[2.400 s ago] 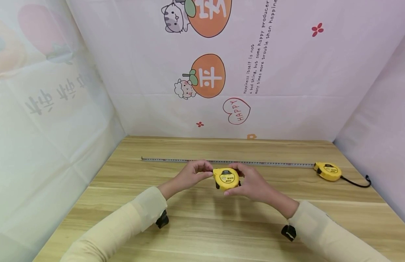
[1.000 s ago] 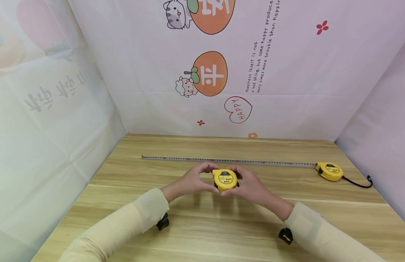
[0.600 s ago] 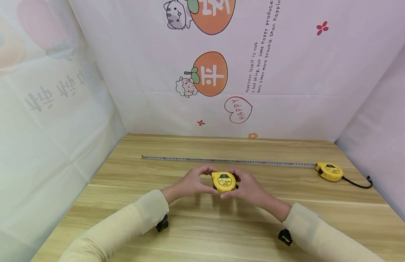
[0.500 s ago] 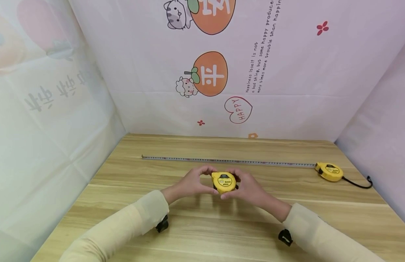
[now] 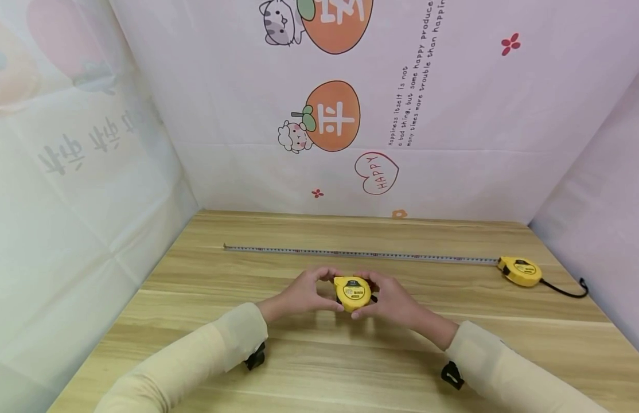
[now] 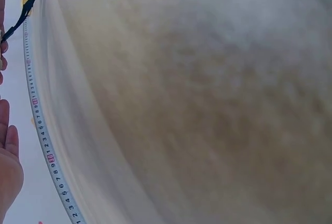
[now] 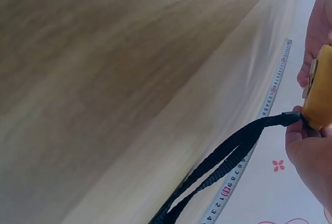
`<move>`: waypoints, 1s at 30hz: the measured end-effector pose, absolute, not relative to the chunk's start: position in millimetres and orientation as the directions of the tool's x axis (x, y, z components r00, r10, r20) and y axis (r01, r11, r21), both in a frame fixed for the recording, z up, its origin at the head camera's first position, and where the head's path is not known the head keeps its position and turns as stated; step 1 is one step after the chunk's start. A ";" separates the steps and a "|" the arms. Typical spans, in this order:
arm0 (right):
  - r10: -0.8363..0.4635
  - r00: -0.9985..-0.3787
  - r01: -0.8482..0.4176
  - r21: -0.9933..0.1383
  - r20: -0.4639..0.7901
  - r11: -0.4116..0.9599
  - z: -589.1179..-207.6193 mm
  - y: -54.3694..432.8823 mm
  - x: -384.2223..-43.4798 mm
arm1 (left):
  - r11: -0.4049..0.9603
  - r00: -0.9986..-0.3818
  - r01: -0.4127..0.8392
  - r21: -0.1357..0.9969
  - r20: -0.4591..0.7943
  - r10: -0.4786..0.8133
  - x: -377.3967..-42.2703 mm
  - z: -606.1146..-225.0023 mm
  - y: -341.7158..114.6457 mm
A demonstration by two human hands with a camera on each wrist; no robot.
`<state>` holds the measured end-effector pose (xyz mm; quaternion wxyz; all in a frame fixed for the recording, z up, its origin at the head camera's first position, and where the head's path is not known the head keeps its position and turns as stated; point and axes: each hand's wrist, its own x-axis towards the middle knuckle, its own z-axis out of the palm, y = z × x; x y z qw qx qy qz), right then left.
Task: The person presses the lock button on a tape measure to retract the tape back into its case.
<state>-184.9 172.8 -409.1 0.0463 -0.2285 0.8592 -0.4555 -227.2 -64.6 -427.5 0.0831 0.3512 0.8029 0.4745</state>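
Note:
A yellow tape measure point(image 5: 353, 293) with a black-and-yellow label is held between both hands, in the middle of the head view. The left hand point(image 5: 306, 294) grips its left side, thumb at the front and fingers behind. On the other side the right hand point(image 5: 393, 301) grips it in the same way. No blade shows drawn out of this one. In the right wrist view a black wrist strap point(image 7: 228, 154) hangs from the yellow case, close to the right fingers. The left wrist view shows the left hand point(image 6: 7, 167) only at its edge.
Behind the hands a second yellow tape measure point(image 5: 521, 271) lies at the right, its black strap point(image 5: 563, 288) trailing right. Its drawn-out blade point(image 5: 361, 254) runs leftward across the wooden table point(image 5: 319, 367). Printed cloth walls point(image 5: 454, 183) stand at the back and both sides.
The left hand, earlier pinching at the left edge of the tape measure, now wraps its left side. Both hands and the tape measure have come slightly lower in view. The second tape measure stays put.

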 end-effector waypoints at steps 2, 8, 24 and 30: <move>-0.437 -0.891 -0.341 -0.812 0.119 0.473 -410.6 173.4 -185.8 | 0.307 -0.740 0.481 0.821 0.193 0.644 -227.1 -427.7 -64.7; -0.440 -0.893 -0.316 -0.828 0.095 0.462 -413.6 174.6 -188.2 | 0.300 -0.739 0.467 0.832 0.181 0.649 -226.5 -427.3 -64.1; -0.422 -0.903 -0.293 -0.836 0.082 0.463 -430.5 172.8 -191.9 | 0.340 -0.783 0.354 0.871 0.077 0.618 -223.7 -433.7 -63.6; -0.427 -0.901 -0.295 -0.831 0.078 0.471 -431.9 170.6 -191.6 | 0.354 -0.785 0.336 0.873 0.052 0.617 -224.9 -436.1 -62.9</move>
